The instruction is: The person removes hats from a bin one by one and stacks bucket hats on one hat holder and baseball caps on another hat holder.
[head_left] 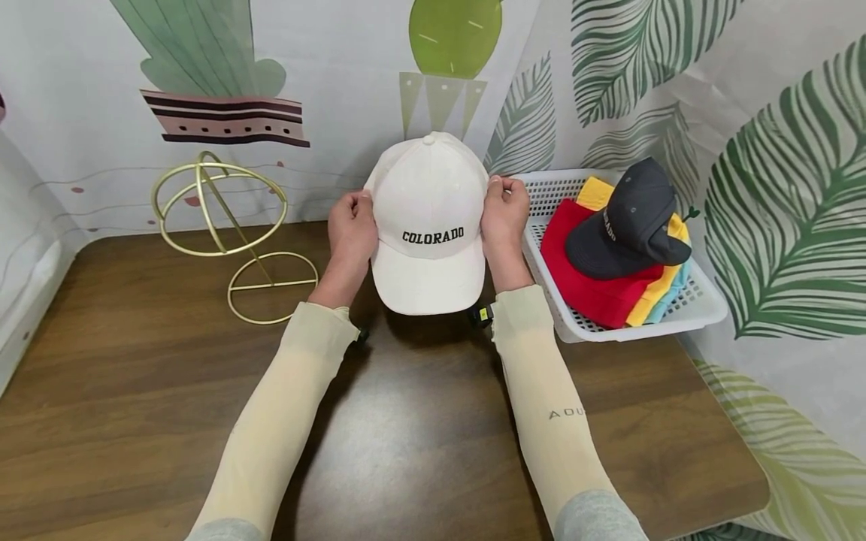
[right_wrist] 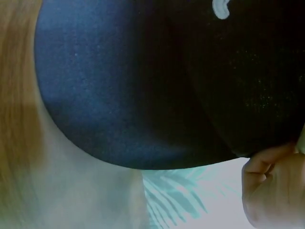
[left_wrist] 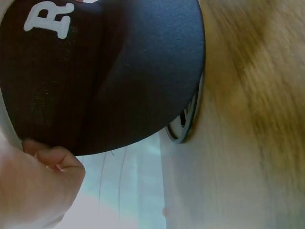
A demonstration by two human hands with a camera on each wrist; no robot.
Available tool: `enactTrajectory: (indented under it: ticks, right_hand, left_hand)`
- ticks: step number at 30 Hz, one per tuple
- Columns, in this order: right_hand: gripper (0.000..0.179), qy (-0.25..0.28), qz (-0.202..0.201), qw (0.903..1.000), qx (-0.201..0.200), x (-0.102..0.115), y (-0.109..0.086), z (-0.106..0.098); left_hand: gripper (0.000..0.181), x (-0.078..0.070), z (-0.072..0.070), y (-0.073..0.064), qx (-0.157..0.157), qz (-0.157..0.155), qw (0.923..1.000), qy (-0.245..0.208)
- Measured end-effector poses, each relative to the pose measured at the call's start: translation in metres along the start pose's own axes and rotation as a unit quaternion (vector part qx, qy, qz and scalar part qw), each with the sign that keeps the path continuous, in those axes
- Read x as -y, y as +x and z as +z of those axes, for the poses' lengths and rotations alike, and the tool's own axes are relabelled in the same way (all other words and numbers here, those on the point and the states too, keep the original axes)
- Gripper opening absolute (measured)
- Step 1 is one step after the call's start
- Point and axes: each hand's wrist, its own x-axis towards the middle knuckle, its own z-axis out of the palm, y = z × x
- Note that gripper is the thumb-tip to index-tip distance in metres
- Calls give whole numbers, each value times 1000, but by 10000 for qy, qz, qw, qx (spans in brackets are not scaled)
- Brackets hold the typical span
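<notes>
Both hands pinch a white baseball cap, marked COLORADO (head_left: 429, 244), by its sides, brim toward me, in the head view. My left hand (head_left: 353, 228) is at its left side and my right hand (head_left: 505, 214) at its right. The wrist views show a dark cap front (left_wrist: 52, 90) between the hands, with a white letter R (left_wrist: 47, 19) and a brim (right_wrist: 90, 95); the head view shows only white there. The left fingers (left_wrist: 59, 156) and right fingers (right_wrist: 269, 160) are at that dark cap's edge. A thin dark ring (left_wrist: 190, 121) shows behind the brim.
A gold wire stand (head_left: 273, 284) with nothing on it stands at the left on the brown table (head_left: 155, 421). At the right, a white basket (head_left: 595, 336) holds a dark cap (head_left: 632, 225) and red (head_left: 568, 289), yellow and blue cloth items. A patterned cloth wall is behind.
</notes>
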Motion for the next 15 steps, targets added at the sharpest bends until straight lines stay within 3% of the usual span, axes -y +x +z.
enactTrajectory:
  ticks: [8, 15]
  right_hand:
    - [26, -276, -182, 9993, 195, 0, -4, -5]
    - [35, -867, -292, 9947, 463, 7, -12, -12]
  left_hand:
    - [42, 5, -6, -2, -134, 370, 9992, -43]
    - [47, 4, -11, -7, -122, 500, 9973, 530]
